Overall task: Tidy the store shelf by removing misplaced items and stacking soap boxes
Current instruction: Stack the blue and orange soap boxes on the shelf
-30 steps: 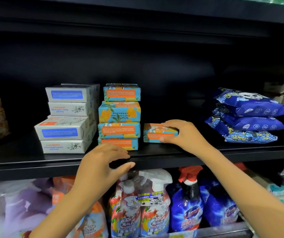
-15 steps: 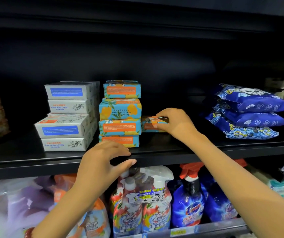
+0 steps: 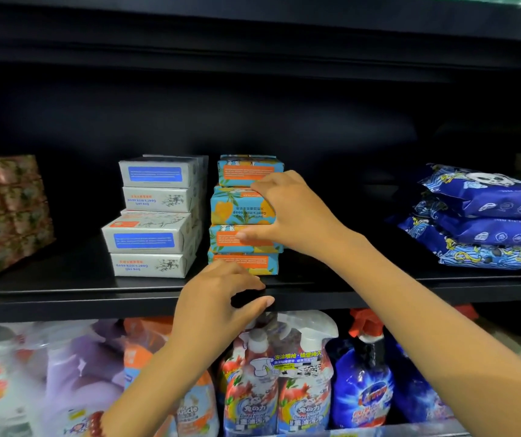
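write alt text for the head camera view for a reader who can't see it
A person's right hand reaches onto a black store shelf, fingers and thumb spanning the front of a four-high stack of blue-and-orange soap boxes. The left hand hovers empty at the shelf edge; white soap boxes stand left, blue packets right.

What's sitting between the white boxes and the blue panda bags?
In the head view, a stack of orange-and-blue soap boxes, with the right hand gripping it, then bare black shelf.
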